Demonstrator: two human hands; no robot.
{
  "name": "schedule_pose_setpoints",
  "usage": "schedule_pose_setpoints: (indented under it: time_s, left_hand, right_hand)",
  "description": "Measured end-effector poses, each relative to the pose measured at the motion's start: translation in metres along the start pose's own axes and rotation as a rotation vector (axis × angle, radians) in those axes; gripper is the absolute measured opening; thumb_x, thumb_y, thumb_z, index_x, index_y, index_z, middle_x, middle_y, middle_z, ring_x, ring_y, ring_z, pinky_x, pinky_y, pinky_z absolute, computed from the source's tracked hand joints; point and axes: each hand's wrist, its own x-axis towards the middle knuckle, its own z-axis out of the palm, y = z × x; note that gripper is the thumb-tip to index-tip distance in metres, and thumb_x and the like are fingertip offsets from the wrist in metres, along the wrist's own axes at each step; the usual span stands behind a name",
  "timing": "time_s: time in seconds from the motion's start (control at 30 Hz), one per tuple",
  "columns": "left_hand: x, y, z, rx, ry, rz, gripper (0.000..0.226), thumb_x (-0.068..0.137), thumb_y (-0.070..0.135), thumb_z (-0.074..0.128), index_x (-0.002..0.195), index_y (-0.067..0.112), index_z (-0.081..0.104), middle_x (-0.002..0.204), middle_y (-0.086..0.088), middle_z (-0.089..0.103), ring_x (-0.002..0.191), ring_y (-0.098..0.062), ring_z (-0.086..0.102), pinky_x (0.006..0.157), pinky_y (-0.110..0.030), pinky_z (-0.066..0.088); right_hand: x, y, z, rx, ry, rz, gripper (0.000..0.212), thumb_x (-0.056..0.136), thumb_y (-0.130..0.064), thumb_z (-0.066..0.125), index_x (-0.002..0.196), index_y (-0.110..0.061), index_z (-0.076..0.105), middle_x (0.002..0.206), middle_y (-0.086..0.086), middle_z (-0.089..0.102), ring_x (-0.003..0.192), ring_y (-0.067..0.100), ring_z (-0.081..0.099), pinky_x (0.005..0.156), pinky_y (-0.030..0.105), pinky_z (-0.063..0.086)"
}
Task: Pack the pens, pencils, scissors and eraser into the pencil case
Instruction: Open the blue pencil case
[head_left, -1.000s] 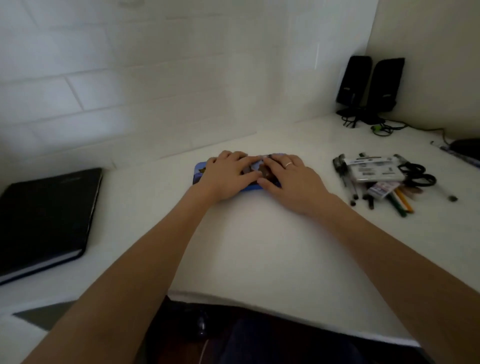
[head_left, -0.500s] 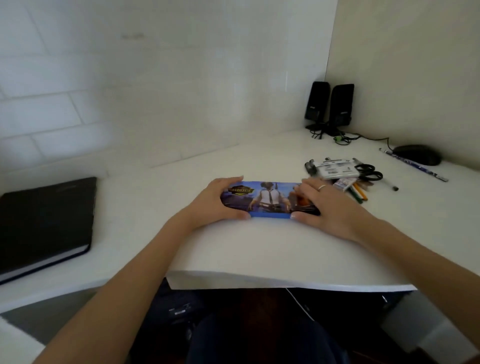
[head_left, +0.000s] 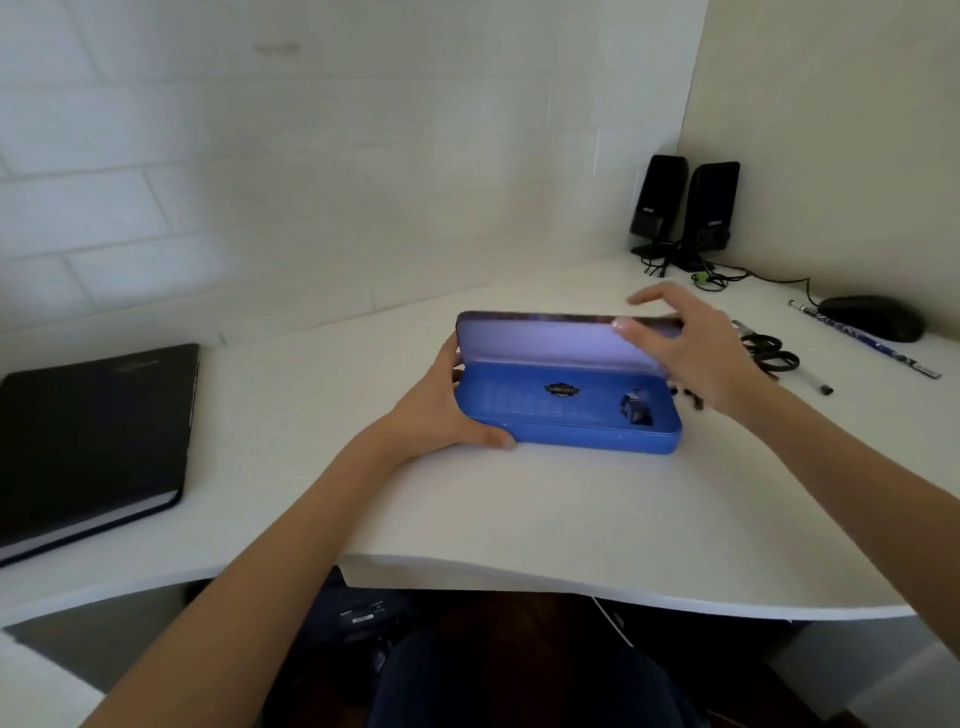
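Observation:
A blue pencil case (head_left: 566, 415) lies on the white desk (head_left: 519, 499) with its lid (head_left: 550, 340) raised upright at the back. One small dark object (head_left: 636, 408) sits inside at the right; otherwise the tray looks bare. My left hand (head_left: 441, 410) grips the case's left end, thumb on the front wall. My right hand (head_left: 685, 348) holds the lid's upper right edge. Black scissors (head_left: 769, 352) and a pen (head_left: 810, 382) lie just right of my right hand, which hides most of the stationery pile.
A black notebook (head_left: 88, 436) lies at the left of the desk. Two black speakers (head_left: 685, 208) with cables stand in the back right corner. A black mouse (head_left: 872, 318) and a long patterned pencil (head_left: 862, 340) lie at the far right. The desk's front edge curves below the case.
The case, shut with its picture lid facing up half a second ago, now stands open. My right hand lifted the lid back; my left hand stayed on the left end.

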Motion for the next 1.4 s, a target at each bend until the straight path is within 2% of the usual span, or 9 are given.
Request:
schedule_pose_setpoints:
  time_s: [0.07,0.13,0.3,0.47,0.7,0.83,1.0,1.13,1.4]
  left_hand:
    - [0.000,0.001,0.000,-0.010,0.032,0.005,0.126,0.055,0.015,0.090,0.145,0.039,0.005,0.117,0.030,0.041,0.110,0.007,0.047,0.075,-0.003,0.044]
    - [0.001,0.002,0.001,-0.026,0.080,0.019,0.123,0.056,0.010,0.089,0.144,0.037,0.006,0.116,0.031,0.039,0.106,0.008,0.047,0.072,0.000,0.044]
    - [0.004,-0.001,-0.002,-0.108,0.170,0.021,0.126,0.056,0.015,0.089,0.144,0.039,0.002,0.131,0.019,0.035,0.118,-0.003,0.045,0.077,-0.002,0.044]
    - [0.006,-0.006,-0.001,0.039,0.175,-0.035,0.126,0.042,0.043,0.085,0.143,0.041,0.010,0.149,0.007,0.022,0.137,-0.012,0.026,0.109,-0.030,0.031]
    - [0.009,-0.006,0.003,0.263,0.160,-0.059,0.112,0.051,0.052,0.084,0.144,0.028,0.026,0.151,0.001,0.019,0.141,-0.017,0.014,0.105,-0.024,0.018]
    - [0.009,-0.005,0.006,0.314,0.171,-0.046,0.106,0.059,0.050,0.082,0.145,0.026,0.025,0.155,0.001,0.011,0.144,-0.017,0.005,0.113,-0.031,0.015]
    - [0.007,-0.002,0.007,0.363,0.171,-0.017,0.105,0.051,0.061,0.074,0.141,0.026,0.032,0.144,0.008,0.028,0.136,-0.012,0.027,0.112,-0.030,0.026]
    - [0.005,0.000,0.004,0.309,0.161,-0.019,0.108,0.048,0.055,0.078,0.141,0.030,0.029,0.141,0.008,0.034,0.131,-0.012,0.033,0.110,-0.034,0.031]
    - [0.009,0.002,0.003,0.216,0.189,-0.024,0.123,0.040,0.053,0.086,0.142,0.042,0.017,0.139,0.009,0.030,0.125,-0.008,0.036,0.107,-0.032,0.033]
  right_hand:
    - [0.010,0.007,0.010,0.094,0.147,0.065,0.046,0.076,-0.055,0.064,0.112,-0.030,0.049,0.103,0.007,0.065,0.076,0.027,0.063,0.069,0.043,0.059]
    - [0.017,0.013,0.024,0.164,0.239,0.082,0.050,0.080,-0.047,0.065,0.118,-0.023,0.045,0.111,0.007,0.063,0.080,0.027,0.061,0.067,0.039,0.055]
    - [0.033,0.015,0.049,0.146,0.346,0.085,0.026,0.087,-0.029,0.062,0.099,-0.009,0.049,0.090,0.009,0.060,0.078,0.023,0.051,0.064,0.029,0.038]
    - [0.055,0.022,0.061,-0.086,0.227,0.148,0.022,0.086,-0.011,0.059,0.106,-0.002,0.054,0.101,0.016,0.063,0.086,0.026,0.054,0.072,0.032,0.041]
    - [0.061,0.031,0.063,-0.323,0.039,0.139,0.028,0.090,-0.004,0.046,0.113,0.001,0.059,0.116,0.021,0.062,0.104,0.034,0.055,0.083,0.034,0.041]
    - [0.049,0.023,0.048,-0.265,0.024,-0.025,0.028,0.088,-0.019,0.061,0.115,-0.012,0.064,0.126,0.011,0.056,0.114,0.027,0.052,0.095,0.030,0.037]
    - [0.039,0.019,0.049,-0.302,-0.214,-0.068,0.009,0.079,-0.030,0.071,0.087,-0.027,0.067,0.097,-0.002,0.063,0.093,0.018,0.056,0.085,0.035,0.046]
    - [0.041,0.017,0.056,-0.292,-0.156,-0.062,0.010,0.082,-0.026,0.067,0.075,-0.024,0.061,0.074,-0.011,0.055,0.078,0.016,0.052,0.075,0.034,0.044]
    - [0.040,0.009,0.050,-0.112,0.085,-0.231,0.009,0.084,-0.012,0.063,0.075,-0.012,0.064,0.078,0.000,0.065,0.076,0.016,0.057,0.072,0.027,0.046]
